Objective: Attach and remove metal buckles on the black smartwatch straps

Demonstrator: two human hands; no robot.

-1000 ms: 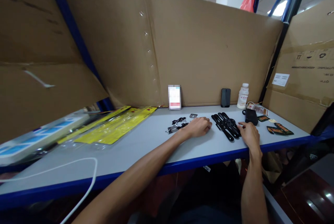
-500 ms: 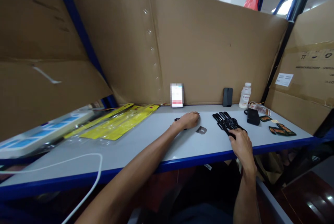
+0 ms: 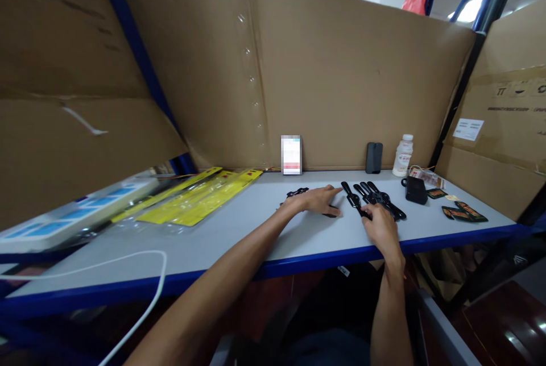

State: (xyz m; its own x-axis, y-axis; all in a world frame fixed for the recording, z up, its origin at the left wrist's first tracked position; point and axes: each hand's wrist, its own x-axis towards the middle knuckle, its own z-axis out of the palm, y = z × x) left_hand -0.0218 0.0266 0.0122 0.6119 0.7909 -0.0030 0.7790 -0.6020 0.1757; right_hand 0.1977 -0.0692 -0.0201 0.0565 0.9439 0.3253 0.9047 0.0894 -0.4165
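Observation:
My right hand (image 3: 380,227) pinches the near end of a black long flat piece with a wide middle (image 3: 353,198), its far end pointing away to the left. Several similar black pieces (image 3: 375,192) lie side by side just right of it, partly behind the hand. My left hand (image 3: 321,200) is low over the table with fingers stretched toward the held piece, thumb and forefinger apart. A dark edge shows under its thumb; I cannot make out what it is. More black pieces (image 3: 297,191) lie behind the left wrist, partly hidden.
A phone with a lit screen (image 3: 291,156) leans on the cardboard. At the right stand a dark phone-shaped object (image 3: 374,158), a bottle (image 3: 402,156), a black case (image 3: 415,190) and small dark packets (image 3: 464,212). Yellow packaging (image 3: 200,201) and a white cable (image 3: 164,263) are left.
My right hand has moved left, drawing one black piece away from the group. My left hand has moved right and spread its fingers, over where the grey metal plate lay; that plate is now hidden.

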